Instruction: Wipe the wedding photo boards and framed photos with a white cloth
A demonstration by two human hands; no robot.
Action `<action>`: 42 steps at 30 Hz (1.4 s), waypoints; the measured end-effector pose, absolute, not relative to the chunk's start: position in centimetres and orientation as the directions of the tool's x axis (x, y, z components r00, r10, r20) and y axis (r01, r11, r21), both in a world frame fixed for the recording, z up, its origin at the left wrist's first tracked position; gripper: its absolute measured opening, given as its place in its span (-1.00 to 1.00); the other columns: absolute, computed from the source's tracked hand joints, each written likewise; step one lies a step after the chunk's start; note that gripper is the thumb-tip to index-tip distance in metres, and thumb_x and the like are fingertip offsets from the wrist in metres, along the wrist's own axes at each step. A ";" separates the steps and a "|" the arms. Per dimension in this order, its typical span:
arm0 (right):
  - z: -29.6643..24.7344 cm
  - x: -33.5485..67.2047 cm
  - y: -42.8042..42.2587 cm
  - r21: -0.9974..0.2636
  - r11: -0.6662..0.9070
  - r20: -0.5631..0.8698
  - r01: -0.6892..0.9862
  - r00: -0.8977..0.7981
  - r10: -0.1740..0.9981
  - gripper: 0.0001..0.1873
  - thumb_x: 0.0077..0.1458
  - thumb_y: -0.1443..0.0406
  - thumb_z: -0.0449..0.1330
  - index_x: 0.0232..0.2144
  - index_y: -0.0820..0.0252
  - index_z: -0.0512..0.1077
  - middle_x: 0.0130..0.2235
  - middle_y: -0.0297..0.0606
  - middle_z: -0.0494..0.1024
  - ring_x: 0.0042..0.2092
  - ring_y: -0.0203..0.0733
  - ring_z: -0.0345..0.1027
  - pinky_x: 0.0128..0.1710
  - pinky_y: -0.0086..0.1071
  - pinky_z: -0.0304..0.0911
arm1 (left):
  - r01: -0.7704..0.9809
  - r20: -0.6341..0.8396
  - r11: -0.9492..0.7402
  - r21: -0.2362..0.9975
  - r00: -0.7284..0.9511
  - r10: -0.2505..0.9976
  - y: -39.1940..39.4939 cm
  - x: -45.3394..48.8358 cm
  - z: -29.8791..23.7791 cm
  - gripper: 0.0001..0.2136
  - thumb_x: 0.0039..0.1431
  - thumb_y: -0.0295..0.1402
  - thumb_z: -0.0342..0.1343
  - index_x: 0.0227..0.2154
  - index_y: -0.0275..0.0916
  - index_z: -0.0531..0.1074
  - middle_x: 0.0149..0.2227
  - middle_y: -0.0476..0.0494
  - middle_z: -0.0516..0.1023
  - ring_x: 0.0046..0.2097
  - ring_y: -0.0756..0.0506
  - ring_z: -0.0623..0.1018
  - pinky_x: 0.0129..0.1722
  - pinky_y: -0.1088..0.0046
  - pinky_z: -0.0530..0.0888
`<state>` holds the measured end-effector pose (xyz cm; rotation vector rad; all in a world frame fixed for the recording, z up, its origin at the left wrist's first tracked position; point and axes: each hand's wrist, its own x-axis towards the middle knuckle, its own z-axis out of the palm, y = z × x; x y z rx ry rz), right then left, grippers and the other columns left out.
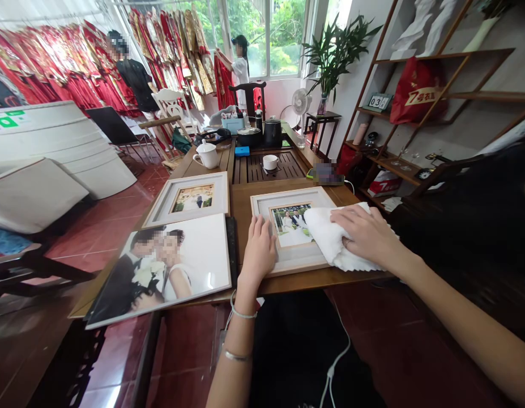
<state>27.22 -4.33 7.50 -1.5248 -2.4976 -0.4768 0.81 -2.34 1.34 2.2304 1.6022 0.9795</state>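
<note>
A pale wooden picture frame [268, 195] with a wedding photo lies flat on the dark wooden table in front of me. On its left side rests my left hand [261, 246], fingers stretched out and holding nothing. My right hand [370, 232] is closed over a folded white cloth [330, 238], pressed on the frame's right side. The cloth covers that edge and part of the photo. To the left lie a second framed photo [194, 198] and, nearer me, a large wedding photo panel [206, 255] that juts past the table edge.
A lidded white cup [206, 155] stands behind the left frame. Farther back are a tea tray [249, 167] with a small white cup [269, 162], and a dark kettle [272, 133]. A phone [328, 173] with a cable lies at right. Two people stand near hanging red garments.
</note>
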 end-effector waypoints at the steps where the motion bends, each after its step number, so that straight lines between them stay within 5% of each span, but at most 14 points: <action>1: 7.5 27.2 -4.0 0.154 0.431 0.313 0.889 -0.457 0.833 -0.57 -0.01 0.43 0.01 -0.04 0.19 0.31 0.08 -0.02 0.47 0.07 0.16 0.25 -0.11 0.03 0.14 | 0.755 0.382 -0.376 0.537 0.180 0.906 -2.3 0.8 1.3 -0.62 0.26 -0.42 -0.11 0.12 -0.38 0.26 0.31 -0.47 0.16 0.39 -0.31 0.00 0.33 -0.03 0.09; 8: 7.5 27.9 -5.5 0.060 0.597 0.357 0.800 -0.576 0.736 -0.57 0.01 0.41 0.03 -0.01 0.23 0.28 0.06 0.03 0.46 0.14 0.16 0.27 0.04 0.12 0.19 | 0.752 0.384 -0.371 0.545 0.169 0.908 -2.2 0.7 1.1 -0.62 0.26 -0.42 -0.10 0.12 -0.35 0.25 0.30 -0.43 0.19 0.39 -0.31 0.02 0.32 -0.04 0.12; 13: 6.8 28.4 -8.3 0.114 0.713 0.430 0.692 -0.682 0.592 -0.67 0.17 0.36 0.01 -0.01 0.15 0.35 -0.01 -0.11 0.55 0.18 0.14 0.26 0.22 0.39 -0.32 | 0.765 0.386 -0.379 0.521 0.184 0.904 -2.2 0.7 1.1 -0.62 0.26 -0.42 -0.11 0.13 -0.38 0.24 0.30 -0.47 0.18 0.39 -0.31 0.03 0.32 -0.05 0.12; 16: 6.1 28.6 -9.0 0.095 0.706 0.400 0.702 -0.676 0.619 -0.62 0.18 0.24 0.10 0.05 0.15 0.34 0.12 -0.05 0.46 0.20 0.15 0.23 0.23 0.40 -0.40 | 0.771 0.395 -0.387 0.506 0.192 0.898 -2.1 0.6 1.1 -0.62 0.26 -0.42 -0.11 0.12 -0.39 0.24 0.29 -0.48 0.19 0.39 -0.32 0.02 0.32 -0.04 0.12; 20: 5.3 29.5 -8.5 0.109 0.567 0.377 0.816 -0.562 0.736 -0.37 0.02 0.26 0.23 0.17 0.06 0.26 0.31 0.01 0.17 0.32 0.33 -0.07 0.17 0.51 -0.49 | 0.774 0.395 -0.387 0.501 0.193 0.898 -2.0 0.6 1.0 -0.63 0.26 -0.42 -0.11 0.11 -0.37 0.24 0.29 -0.48 0.20 0.38 -0.32 0.04 0.31 -0.07 0.14; 29: 4.5 33.3 -3.1 -0.238 0.548 0.406 0.802 -0.430 0.807 -0.26 -0.10 0.44 0.07 0.19 0.00 0.26 0.21 -0.19 0.36 0.25 0.06 0.15 0.22 0.11 0.07 | 0.782 0.395 -0.395 0.482 0.209 0.895 -2.0 0.5 1.1 -0.67 0.26 -0.44 -0.11 0.06 -0.37 0.27 0.27 -0.49 0.21 0.38 -0.32 0.04 0.30 -0.07 0.14; 34: 4.8 31.6 1.1 -0.124 0.476 0.454 0.870 -0.377 0.807 -0.24 -0.13 0.40 0.07 0.20 0.01 0.26 0.10 -0.16 0.46 0.26 0.22 0.09 0.16 0.51 -0.32 | 0.772 0.387 -0.389 0.503 0.202 0.900 -1.9 0.4 1.0 -0.68 0.25 -0.45 -0.10 0.05 -0.35 0.28 0.27 -0.46 0.22 0.38 -0.32 0.05 0.31 -0.07 0.13; 40: 5.9 28.9 5.7 -0.016 0.406 0.613 0.914 -0.312 0.726 -0.45 0.06 0.26 0.09 0.13 0.16 0.36 -0.05 -0.03 0.55 0.14 0.23 0.26 0.22 0.42 -0.50 | 0.760 0.365 -0.372 0.532 0.191 0.911 -2.0 0.3 1.0 -0.70 0.26 -0.43 -0.10 0.03 -0.32 0.30 0.28 -0.44 0.20 0.39 -0.32 0.03 0.31 -0.07 0.14; 42: 6.3 28.5 6.5 0.009 0.430 0.621 0.903 -0.342 0.705 -0.51 0.03 0.27 0.12 0.05 0.17 0.44 -0.12 -0.04 0.57 0.13 0.23 0.27 0.26 0.33 -0.41 | 0.766 0.357 -0.364 0.530 0.187 0.915 -2.0 0.3 1.0 -0.70 0.26 -0.44 -0.10 0.02 -0.34 0.30 0.28 -0.46 0.20 0.39 -0.32 0.03 0.31 -0.05 0.13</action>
